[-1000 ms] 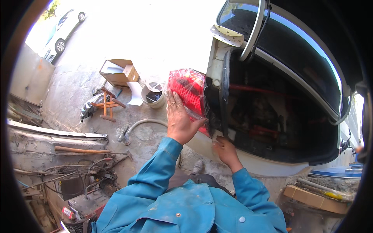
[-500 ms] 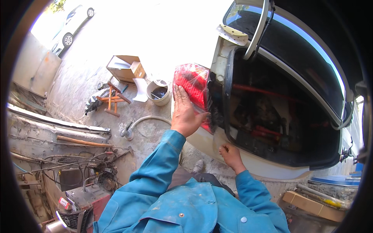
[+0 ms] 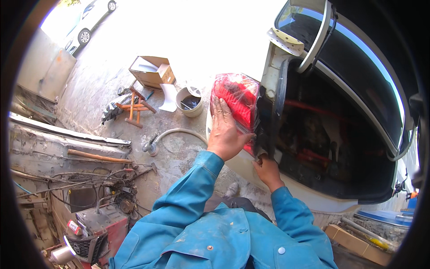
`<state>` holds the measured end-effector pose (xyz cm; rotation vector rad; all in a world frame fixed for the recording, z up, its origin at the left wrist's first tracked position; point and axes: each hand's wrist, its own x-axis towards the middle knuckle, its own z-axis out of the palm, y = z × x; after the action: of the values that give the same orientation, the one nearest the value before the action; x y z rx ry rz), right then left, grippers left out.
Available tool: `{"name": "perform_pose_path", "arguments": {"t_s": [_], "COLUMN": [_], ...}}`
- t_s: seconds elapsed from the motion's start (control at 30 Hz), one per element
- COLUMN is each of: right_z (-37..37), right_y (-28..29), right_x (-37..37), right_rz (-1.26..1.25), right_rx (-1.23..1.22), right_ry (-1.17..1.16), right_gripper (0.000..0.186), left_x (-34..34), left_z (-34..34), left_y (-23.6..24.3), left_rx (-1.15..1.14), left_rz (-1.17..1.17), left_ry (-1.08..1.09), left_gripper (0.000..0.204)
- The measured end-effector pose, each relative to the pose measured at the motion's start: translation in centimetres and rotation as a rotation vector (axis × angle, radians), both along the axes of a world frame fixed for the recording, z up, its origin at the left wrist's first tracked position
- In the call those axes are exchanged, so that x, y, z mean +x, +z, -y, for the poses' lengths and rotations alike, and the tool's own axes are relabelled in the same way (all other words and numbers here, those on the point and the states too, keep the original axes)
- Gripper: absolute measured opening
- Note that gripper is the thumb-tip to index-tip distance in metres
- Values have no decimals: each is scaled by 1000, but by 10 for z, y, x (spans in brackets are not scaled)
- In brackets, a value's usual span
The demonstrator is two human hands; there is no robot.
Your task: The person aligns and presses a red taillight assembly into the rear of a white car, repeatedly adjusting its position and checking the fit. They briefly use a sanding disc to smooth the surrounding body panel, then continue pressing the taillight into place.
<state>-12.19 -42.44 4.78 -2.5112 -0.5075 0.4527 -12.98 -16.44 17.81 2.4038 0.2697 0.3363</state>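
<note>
A red tail light [image 3: 237, 98] wrapped in clear plastic sits at the rear corner of a light-coloured car [image 3: 251, 172]. My left hand [image 3: 226, 136] lies flat on its outer face, fingers stretched out and thumb spread toward the inner edge. Beside the lamp's lower inner edge, at the rim of the trunk opening, is my right hand [image 3: 268, 172]. Its fingers are curled in, and what they hold, if anything, is hidden. Dark plastic shows along the lamp's inner side, next to the black trunk seal [image 3: 281, 89].
The raised trunk lid [image 3: 358, 76] hangs over the dark trunk at right. On the ground stand a cardboard box [image 3: 154, 80], a white bucket [image 3: 190, 107] and a wooden folding stool [image 3: 134, 107]. A power tool [image 3: 151, 147] with a hose lies nearby; a red machine [image 3: 103, 224] with cables is at lower left.
My right hand has moved up from the bumper edge to the lamp's lower inner corner. My left hand stays flat on the tail light. The whole view has shifted slightly.
</note>
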Motion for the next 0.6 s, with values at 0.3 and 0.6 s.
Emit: {"name": "perform_pose_path", "arguments": {"t_s": [0.3, 0.6], "right_z": [-35, -35], "right_y": [26, 16], "right_x": [23, 26], "right_rz": [149, 112], "right_rx": [-405, -539], "right_ry": [263, 321], "right_gripper": [46, 41], "left_x": [-2, -13], "left_z": [-3, -20], "left_y": [-7, -53], "left_rx": [-52, -205], "left_rz": [169, 237], "left_ry": [-12, -38], "left_gripper": [147, 151]}}
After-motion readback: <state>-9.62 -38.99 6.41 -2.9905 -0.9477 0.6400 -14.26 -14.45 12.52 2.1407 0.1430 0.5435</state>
